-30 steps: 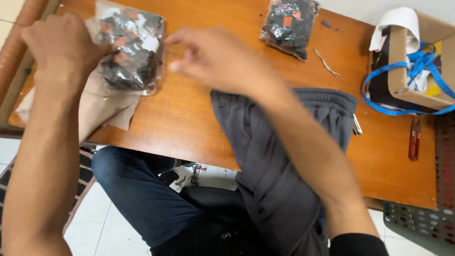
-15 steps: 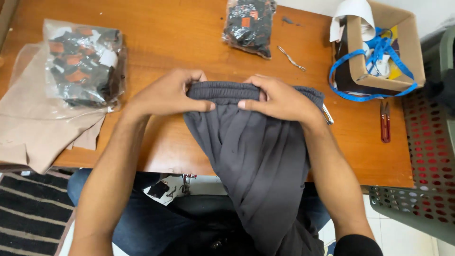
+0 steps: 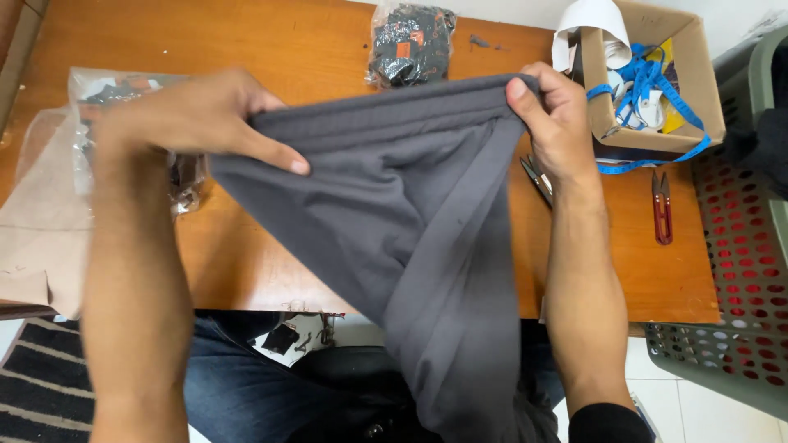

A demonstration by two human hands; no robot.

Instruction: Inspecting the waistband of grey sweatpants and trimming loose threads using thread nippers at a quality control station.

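Hands stretching grey trousers [image 3: 410,213] wide, left hand [image 3: 197,119] and right hand [image 3: 554,123] each grip closed on waistband, above wooden table [image 3: 246,41]

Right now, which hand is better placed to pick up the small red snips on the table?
The right hand. It grips the grey garment at the end nearer the red snips; the left hand is across the table.

Both hands grip the waistband of the grey garment [image 3: 394,213], left hand [image 3: 193,115] at one end, right hand [image 3: 554,123] at the other, stretching it wide above the wooden table [image 3: 246,41]. The fabric hangs down to the lap. A cardboard box [image 3: 657,82] with blue tape sits right, red snips [image 3: 662,207] beside it.
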